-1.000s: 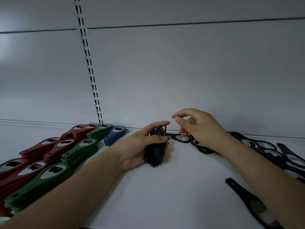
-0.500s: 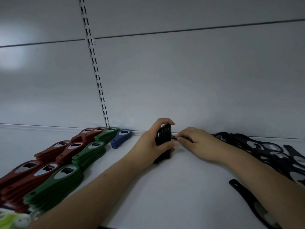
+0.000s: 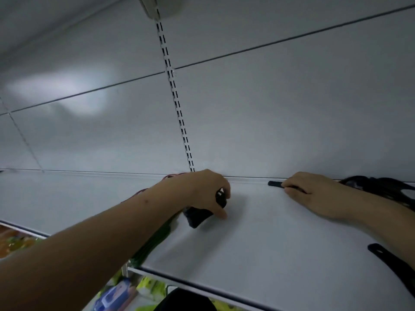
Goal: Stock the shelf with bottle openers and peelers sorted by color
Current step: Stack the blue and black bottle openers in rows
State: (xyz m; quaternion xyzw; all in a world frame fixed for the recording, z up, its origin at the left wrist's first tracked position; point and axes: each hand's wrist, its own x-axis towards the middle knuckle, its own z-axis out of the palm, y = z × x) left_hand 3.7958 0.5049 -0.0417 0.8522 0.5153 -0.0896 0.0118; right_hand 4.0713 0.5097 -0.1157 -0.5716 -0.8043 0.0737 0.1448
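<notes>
My left hand (image 3: pixel 205 190) grips a stack of black bottle openers (image 3: pixel 198 215) that lies on the white shelf (image 3: pixel 269 239) near its middle. My right hand (image 3: pixel 314 195) rests further right at the back of the shelf, its fingers curled on a single black opener (image 3: pixel 275 184) whose end pokes out to the left. A heap of black openers (image 3: pixel 381 187) lies at the back right behind that wrist. Green openers (image 3: pixel 155 240) and a sliver of red ones (image 3: pixel 174 176) show beside and under my left forearm.
One loose black opener (image 3: pixel 390 261) lies near the shelf's front right edge. A slotted upright (image 3: pixel 177 104) runs up the grey back panel. Below the shelf's front edge, coloured packages (image 3: pixel 125 292) sit on a lower level, with more at the far left (image 3: pixel 15 241).
The view has tilted up and shifted. My left hand has laid the black stack down flatter on the shelf. My right hand has moved right, away from the stack, holding one black opener.
</notes>
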